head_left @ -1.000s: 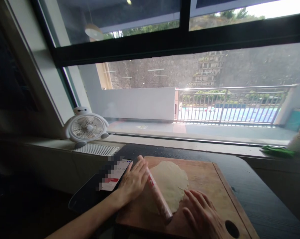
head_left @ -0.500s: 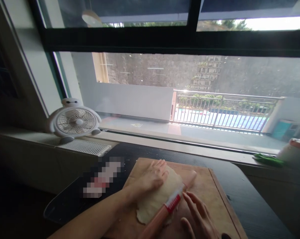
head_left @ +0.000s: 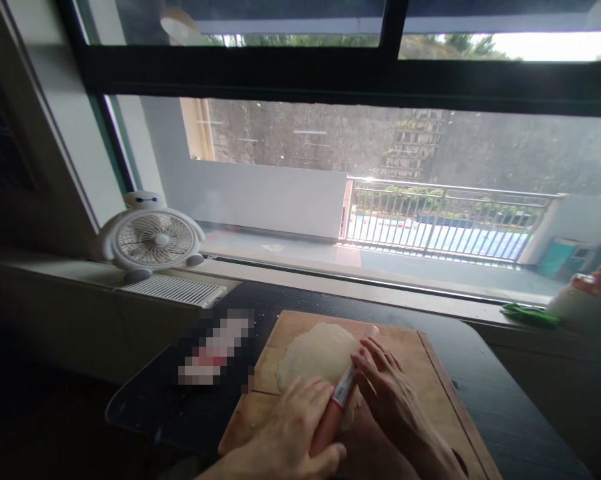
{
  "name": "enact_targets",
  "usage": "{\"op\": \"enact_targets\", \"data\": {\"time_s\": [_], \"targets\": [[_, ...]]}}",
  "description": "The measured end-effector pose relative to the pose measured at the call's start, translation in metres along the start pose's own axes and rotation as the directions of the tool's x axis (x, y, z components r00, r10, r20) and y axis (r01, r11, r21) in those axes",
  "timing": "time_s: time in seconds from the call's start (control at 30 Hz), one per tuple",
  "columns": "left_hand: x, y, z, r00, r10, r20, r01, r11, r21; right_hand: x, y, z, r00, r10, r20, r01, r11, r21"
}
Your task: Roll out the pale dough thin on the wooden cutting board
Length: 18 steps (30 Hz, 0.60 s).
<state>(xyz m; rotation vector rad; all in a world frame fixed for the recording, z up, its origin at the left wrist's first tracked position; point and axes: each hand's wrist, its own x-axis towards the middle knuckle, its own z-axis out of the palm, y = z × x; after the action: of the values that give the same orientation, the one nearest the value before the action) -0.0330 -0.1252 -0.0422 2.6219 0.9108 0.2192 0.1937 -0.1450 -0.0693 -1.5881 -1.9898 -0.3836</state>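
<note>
A wooden rolling pin (head_left: 326,427) with a red-edged label lies at a slant over the right part of a flat, pale sheet of dough (head_left: 318,347). The dough rests on a wooden cutting board (head_left: 405,350). My left hand (head_left: 293,417) is at the pin's near end, fingers extended and thumb apart on the other side of the pin. Over the upper half of the pin lies my right hand (head_left: 385,380), its fingers outstretched rather than wrapped round. Part of the dough and pin is hidden beneath my hands.
The board lies on a dark table (head_left: 485,380) below a large window. Left of it is a pixelated item (head_left: 215,347). A white fan (head_left: 155,237) stands on the left ledge. A green item (head_left: 530,315) and a whitish container (head_left: 580,303) sit on the right sill.
My left hand has left the dough's upper part and come down to the pin's near end. My right hand has moved up onto the pin. The pin has turned its label.
</note>
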Motion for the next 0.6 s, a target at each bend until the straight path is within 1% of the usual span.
{"op": "enact_targets", "data": {"time_s": [0.07,0.13,0.2,0.27,0.37,0.43,0.5,0.6], "targets": [[-0.003,-0.001,0.004,0.997,0.072,-0.001,-0.072,0.997,0.024,0.015,-0.007,-0.001,0.999,0.023,0.029,-0.024,0.999,0.036],[0.000,-0.010,0.004,0.993,0.100,-0.062,-0.096,0.993,0.068,0.032,-0.010,0.002,0.998,0.043,0.039,-0.044,0.998,0.048],[0.009,-0.024,-0.002,0.986,0.066,-0.153,-0.047,0.991,0.124,0.052,-0.009,0.010,0.997,0.050,0.058,-0.054,0.997,0.060],[0.025,-0.042,-0.012,0.973,0.029,-0.228,0.013,0.984,0.180,0.072,-0.003,0.024,0.990,0.079,0.115,-0.088,0.993,0.074],[0.057,-0.067,-0.024,0.957,0.033,-0.290,0.042,0.968,0.247,0.099,0.012,0.050,0.947,0.208,0.244,-0.225,0.973,0.044],[0.077,-0.078,-0.027,0.944,0.038,-0.328,0.058,0.959,0.278,0.111,0.021,0.064,0.914,0.285,0.290,-0.301,0.954,0.011],[0.091,-0.081,-0.026,0.926,0.025,-0.376,0.094,0.951,0.295,0.115,0.026,0.071,0.903,0.325,0.283,-0.337,0.942,-0.007],[0.094,-0.075,-0.022,0.905,0.005,-0.426,0.129,0.950,0.284,0.109,0.022,0.065,0.906,0.366,0.213,-0.367,0.930,-0.038]]}}
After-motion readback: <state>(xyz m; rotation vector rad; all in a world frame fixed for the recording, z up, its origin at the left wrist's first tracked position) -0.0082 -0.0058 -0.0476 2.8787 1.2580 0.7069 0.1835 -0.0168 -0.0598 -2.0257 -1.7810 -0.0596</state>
